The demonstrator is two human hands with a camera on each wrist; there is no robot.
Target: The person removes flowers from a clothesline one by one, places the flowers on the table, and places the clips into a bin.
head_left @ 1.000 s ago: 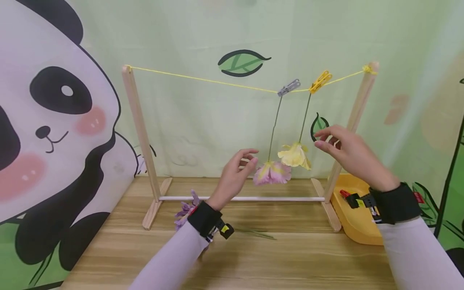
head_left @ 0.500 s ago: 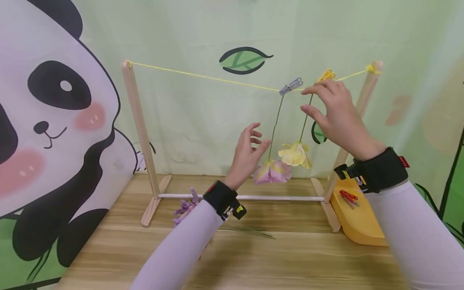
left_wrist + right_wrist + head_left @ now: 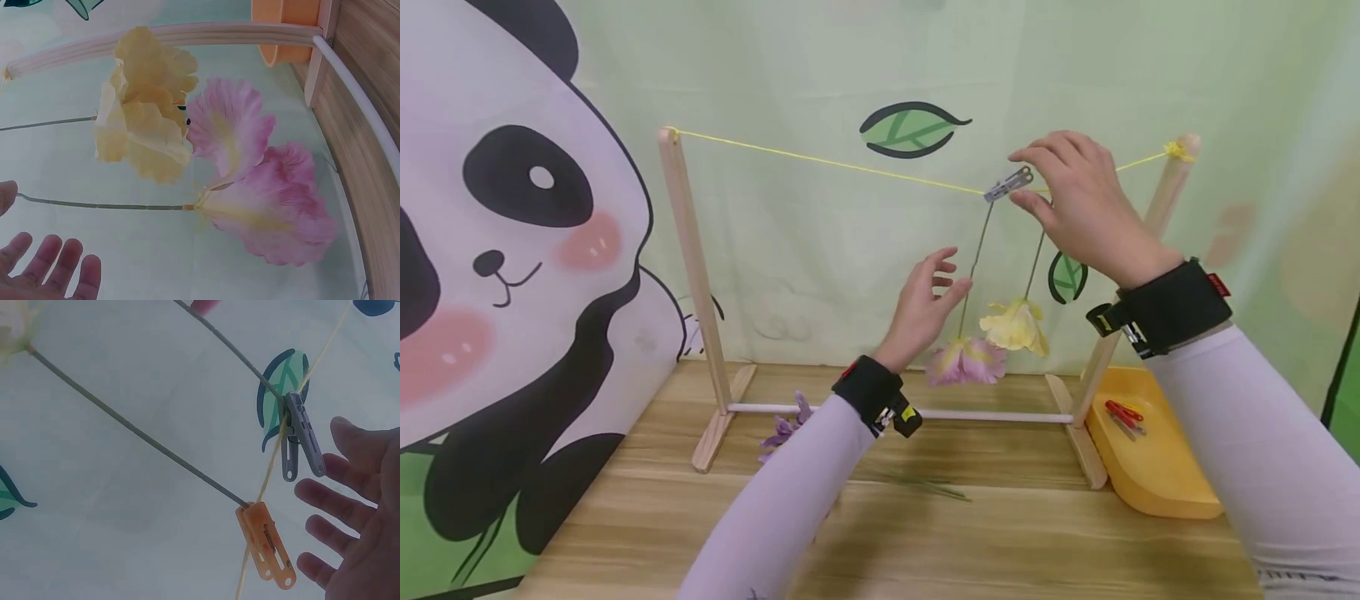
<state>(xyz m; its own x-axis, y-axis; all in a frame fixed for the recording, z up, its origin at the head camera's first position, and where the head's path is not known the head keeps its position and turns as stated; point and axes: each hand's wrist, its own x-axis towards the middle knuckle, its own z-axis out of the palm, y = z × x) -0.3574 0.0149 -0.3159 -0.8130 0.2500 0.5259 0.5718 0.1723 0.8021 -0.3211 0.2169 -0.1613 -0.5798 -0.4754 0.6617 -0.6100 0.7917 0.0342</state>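
A grey clothespin [image 3: 1009, 184] clips a pink flower [image 3: 967, 361] by its stem to the yellow string [image 3: 827, 162]. An orange-yellow clothespin [image 3: 265, 544] holds a yellow flower [image 3: 1015, 325] beside it; both blooms hang head down. Thumb and fingers of my right hand [image 3: 1082, 200] are spread around the grey clothespin's handle end, and in the right wrist view they stand apart from it. That hand hides the orange-yellow clothespin in the head view. My left hand [image 3: 921, 312] is beside the pink flower's stem, fingers loosely spread, gripping nothing.
Wooden posts [image 3: 692, 267] and a white rod [image 3: 992, 416] form the frame on the wooden table [image 3: 625, 517]. A purple flower [image 3: 784, 433] lies partly behind my left arm. At right, a yellow tray [image 3: 1157, 483] contains several clothespins [image 3: 1125, 417].
My right hand has risen and moved left, past the orange-yellow clothespin to the grey one. My left hand has moved up and slightly right toward the pink flower's stem. The flowers still hang.
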